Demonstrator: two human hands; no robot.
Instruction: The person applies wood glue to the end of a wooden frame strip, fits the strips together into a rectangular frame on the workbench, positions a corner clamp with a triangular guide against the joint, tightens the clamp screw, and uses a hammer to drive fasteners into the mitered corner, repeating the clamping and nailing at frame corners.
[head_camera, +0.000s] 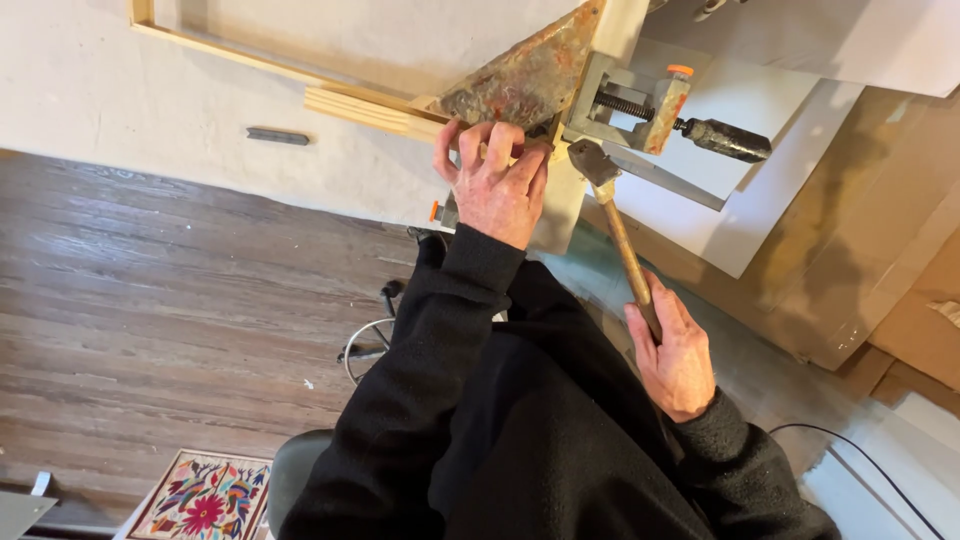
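My left hand (492, 180) presses down on the corner of a pale wooden frame (370, 110), fingers curled over the joint beside a rusty triangular metal plate (520, 80). My right hand (675, 355) grips the wooden handle of a hammer (620, 235); its metal head sits close to the frame corner, right of my left fingers. A grey corner clamp (640, 105) with a threaded screw and a dark handle holds the frame's corner. Both arms wear black sleeves.
The frame lies on a white worktable (150, 100) with a small dark bar (277, 136) on it. Brown cardboard (880, 230) and white boards lie to the right. Dark wooden floor (150, 300), a stool base (370, 340) and an embroidered cushion (205, 495) are below.
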